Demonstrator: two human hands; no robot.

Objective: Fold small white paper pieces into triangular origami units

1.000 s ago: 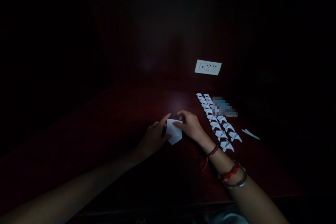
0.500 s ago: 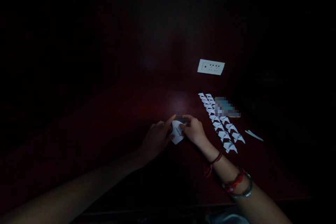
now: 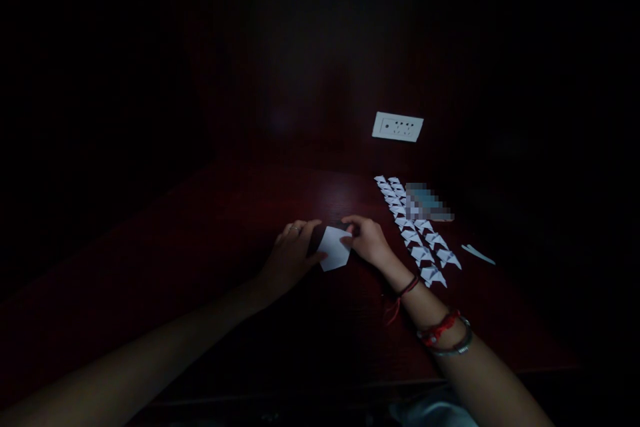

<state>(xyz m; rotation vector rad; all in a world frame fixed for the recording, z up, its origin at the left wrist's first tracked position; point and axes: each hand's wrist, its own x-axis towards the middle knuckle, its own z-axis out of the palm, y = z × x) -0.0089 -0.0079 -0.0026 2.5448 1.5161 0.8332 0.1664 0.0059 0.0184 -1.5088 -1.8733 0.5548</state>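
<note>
A small white sheet of paper lies on the dark red table, partly folded into a pointed shape. My left hand rests at its left edge with fingers curled and the thumb touching the paper. My right hand pinches the paper's upper right corner against the table. Its wrist carries red cords and a metal bangle.
Two rows of several small folded white paper pieces run along the table right of my right hand. A blurred-out flat object lies beside them. A thin paper strip lies further right. A white wall socket sits behind.
The paper looked smaller and more folded half a second ago; now it lies flatter and wider. My left index finger has drawn back from it and curled.
</note>
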